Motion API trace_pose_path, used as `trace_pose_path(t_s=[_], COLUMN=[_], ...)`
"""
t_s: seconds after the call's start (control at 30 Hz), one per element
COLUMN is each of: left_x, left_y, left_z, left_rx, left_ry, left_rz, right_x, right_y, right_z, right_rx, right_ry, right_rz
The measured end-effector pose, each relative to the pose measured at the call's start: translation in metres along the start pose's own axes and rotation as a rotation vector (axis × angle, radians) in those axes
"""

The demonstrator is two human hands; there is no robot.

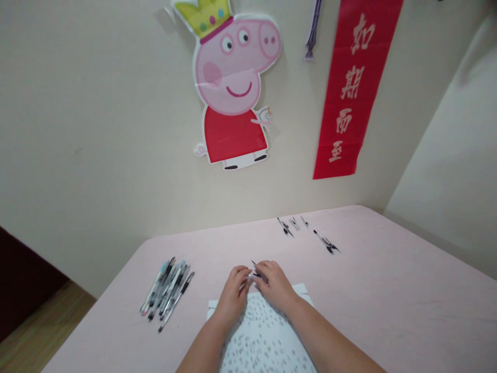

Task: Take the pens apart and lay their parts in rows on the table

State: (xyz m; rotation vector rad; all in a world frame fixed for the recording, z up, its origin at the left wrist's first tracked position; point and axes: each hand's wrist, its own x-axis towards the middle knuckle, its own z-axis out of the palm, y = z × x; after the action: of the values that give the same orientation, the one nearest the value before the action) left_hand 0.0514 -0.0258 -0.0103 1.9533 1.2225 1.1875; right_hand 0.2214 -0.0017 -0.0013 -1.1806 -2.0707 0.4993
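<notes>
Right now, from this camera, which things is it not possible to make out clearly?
All in the head view:
- Slim pieces between the left hand and right hand: fingers cover much of them.
- Marked sheet: writing too blurred to read; arms hide its sides, the bottom edge cuts it off.
- Small parts at the back right: too small to identify each.
- Red banner: top cut off by the picture's edge.

Crowned pig cutout [235,93] on pale wall [97,129], red lettered banner [355,98], purple strap [314,28] between them, brown floor [48,324] below.
</notes>
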Motion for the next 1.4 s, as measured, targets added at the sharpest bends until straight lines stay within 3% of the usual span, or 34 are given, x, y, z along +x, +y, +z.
trace_pose_path(t_s=[0.33,0.53,0.73,0.87,1.13,1.4], left_x=[0.004,0.003,0.004,0.005,0.004,0.004], left_y=[-0.016,-0.017,-0.015,-0.012,-0.012,-0.012], left_z=[-0.002,-0.004,-0.005,-0.006,-0.006,-0.006], left_rx=[0.060,0.040,0.056,0.062,0.091,0.159], left_ry=[0.200,0.211,0.217,0.218,0.192,0.158], left_rz=[-0.057,-0.088,-0.112,-0.108,-0.121,-0.092], right_x=[-0.002,0.000,0.002,-0.002,-0.016,-0.002], right_y=[-0.004,-0.001,0.033,0.064,0.122,0.144], right_z=[0.010,0.014,0.011,-0.004,-0.054,-0.072], right_rx=[-0.079,-0.088,-0.144,-0.166,-0.313,-0.454], right_ry=[-0.215,-0.210,-0.113,-0.055,0.033,0.066], right_rz=[-0.101,-0.100,0.001,0.097,0.211,0.302])
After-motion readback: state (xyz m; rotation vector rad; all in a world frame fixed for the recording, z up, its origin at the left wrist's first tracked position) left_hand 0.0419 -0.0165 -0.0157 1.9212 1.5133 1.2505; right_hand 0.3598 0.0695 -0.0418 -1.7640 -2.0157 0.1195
